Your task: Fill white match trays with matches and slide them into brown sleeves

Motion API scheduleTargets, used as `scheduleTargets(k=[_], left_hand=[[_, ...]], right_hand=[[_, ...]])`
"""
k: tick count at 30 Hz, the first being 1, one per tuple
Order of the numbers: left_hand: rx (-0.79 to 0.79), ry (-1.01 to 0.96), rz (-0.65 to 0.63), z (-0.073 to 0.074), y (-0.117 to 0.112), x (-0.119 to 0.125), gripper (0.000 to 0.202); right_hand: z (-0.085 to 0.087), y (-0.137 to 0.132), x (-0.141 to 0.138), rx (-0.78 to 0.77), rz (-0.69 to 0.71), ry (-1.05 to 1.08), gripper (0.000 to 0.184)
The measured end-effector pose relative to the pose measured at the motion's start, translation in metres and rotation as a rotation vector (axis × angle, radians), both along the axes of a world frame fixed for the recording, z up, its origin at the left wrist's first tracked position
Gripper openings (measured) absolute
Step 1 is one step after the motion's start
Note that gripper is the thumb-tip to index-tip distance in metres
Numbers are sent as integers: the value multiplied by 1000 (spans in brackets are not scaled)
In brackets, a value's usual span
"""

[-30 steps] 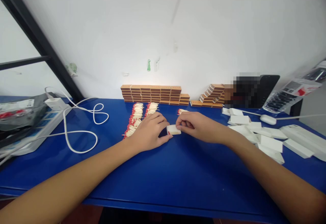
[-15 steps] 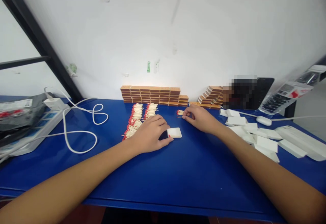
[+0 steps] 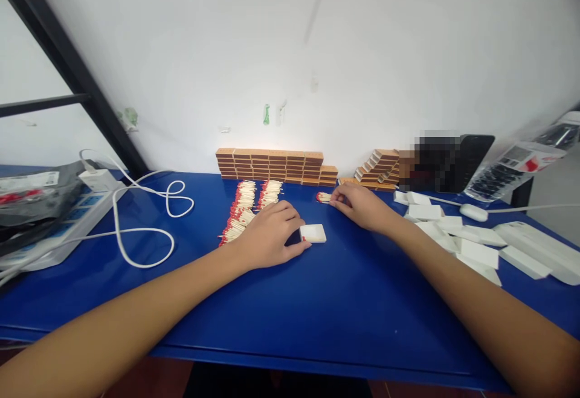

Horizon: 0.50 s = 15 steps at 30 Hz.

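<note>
My left hand [image 3: 270,234] rests on the blue table [image 3: 290,307], its thumb and fingers closed on the left end of a small white matchbox tray [image 3: 313,233] with red-tipped matches in it. My right hand [image 3: 360,205] lies farther back, fingers pinched together at a small bunch of matches [image 3: 323,197]. Whether the pinch has lifted any match is hidden. Two long rows of loose matches [image 3: 247,208] lie just behind my left hand.
Brown matchboxes are stacked along the wall [image 3: 276,165], with a leaning pile [image 3: 378,171] to the right. White empty trays [image 3: 457,235] are scattered at the right. A white cable [image 3: 145,229] and a power strip [image 3: 58,229] lie at the left.
My right hand left the white tray and moved back and right to the small bunch of matches. My left hand kept hold of the tray.
</note>
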<state>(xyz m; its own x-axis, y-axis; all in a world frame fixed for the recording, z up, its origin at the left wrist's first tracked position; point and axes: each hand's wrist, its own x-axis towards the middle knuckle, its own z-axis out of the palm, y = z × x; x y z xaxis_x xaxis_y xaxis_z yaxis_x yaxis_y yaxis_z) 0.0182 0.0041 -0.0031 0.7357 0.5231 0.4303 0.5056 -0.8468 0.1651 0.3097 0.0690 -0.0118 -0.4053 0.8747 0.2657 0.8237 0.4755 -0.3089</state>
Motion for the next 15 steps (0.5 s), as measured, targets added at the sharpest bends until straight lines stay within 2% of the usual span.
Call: scheduleTargets(k=[15], left_hand=[[-3, 19, 4, 1, -1, 0, 32]], right_hand=[[1, 2, 3, -18, -1, -9, 17]])
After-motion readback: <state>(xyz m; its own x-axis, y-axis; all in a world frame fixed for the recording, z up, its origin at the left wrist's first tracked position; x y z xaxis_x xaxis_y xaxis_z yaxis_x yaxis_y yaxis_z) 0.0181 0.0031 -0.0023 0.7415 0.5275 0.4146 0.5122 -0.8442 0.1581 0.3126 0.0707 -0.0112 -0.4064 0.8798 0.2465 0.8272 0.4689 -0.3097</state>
